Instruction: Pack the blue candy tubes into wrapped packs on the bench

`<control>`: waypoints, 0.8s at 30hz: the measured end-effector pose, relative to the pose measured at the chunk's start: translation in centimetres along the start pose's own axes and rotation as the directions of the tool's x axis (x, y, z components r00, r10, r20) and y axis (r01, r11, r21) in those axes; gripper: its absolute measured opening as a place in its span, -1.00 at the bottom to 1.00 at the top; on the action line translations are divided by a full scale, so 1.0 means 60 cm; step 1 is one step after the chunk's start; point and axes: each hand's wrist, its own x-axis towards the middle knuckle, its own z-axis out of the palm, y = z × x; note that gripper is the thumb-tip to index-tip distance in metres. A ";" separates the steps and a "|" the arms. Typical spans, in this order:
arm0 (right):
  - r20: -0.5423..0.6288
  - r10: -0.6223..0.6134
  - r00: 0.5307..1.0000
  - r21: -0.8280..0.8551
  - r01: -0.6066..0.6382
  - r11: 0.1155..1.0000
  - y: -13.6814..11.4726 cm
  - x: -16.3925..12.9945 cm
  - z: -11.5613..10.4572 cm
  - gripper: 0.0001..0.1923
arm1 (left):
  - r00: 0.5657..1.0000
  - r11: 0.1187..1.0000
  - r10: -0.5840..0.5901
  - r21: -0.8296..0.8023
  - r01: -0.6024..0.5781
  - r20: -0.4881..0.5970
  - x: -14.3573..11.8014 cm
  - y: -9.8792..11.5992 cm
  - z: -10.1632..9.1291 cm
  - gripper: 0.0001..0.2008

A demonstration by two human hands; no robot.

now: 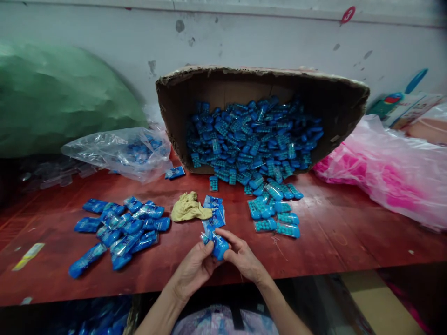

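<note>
At lower centre, the left hand (pixel 195 270) and right hand (pixel 244 258) both grip one blue packet (pixel 220 246), fingers closed around it, just above the red table's (pixel 349 232) near edge. A wrapped pile (pixel 120 230) lies left, seemingly finished; loose blue pieces (pixel 275 216) and a tipped, nearly full cardboard box (pixel 261 135) behind suggest most remains. Bare table right offers room.

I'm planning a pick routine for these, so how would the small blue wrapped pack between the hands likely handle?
The blue wrapped pack, pinched between the left hand and right hand, is probably light, since fingertips alone hold it. Its glossy film wrap looks slippery and likely crinkles. Packs in the pile on the table lie flat, so rolling seems unlikely.
</note>
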 end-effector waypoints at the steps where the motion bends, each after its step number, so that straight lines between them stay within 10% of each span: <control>1: -0.014 -0.026 1.000 -0.024 0.026 0.999 -0.001 -0.001 0.001 -0.54 | 0.999 1.000 0.023 -0.013 -0.023 -0.038 -0.001 -0.004 0.004 -0.87; 15: -0.212 -0.051 0.976 -0.042 0.043 0.998 0.021 0.000 0.011 -0.67 | 0.969 0.983 0.154 0.130 -0.130 -0.193 0.003 -0.007 0.025 -0.78; 24: -0.414 0.013 0.910 0.079 0.022 0.997 0.021 -0.002 0.043 -0.73 | 0.793 0.784 0.510 0.559 -0.269 -0.333 0.020 -0.007 -0.005 -0.61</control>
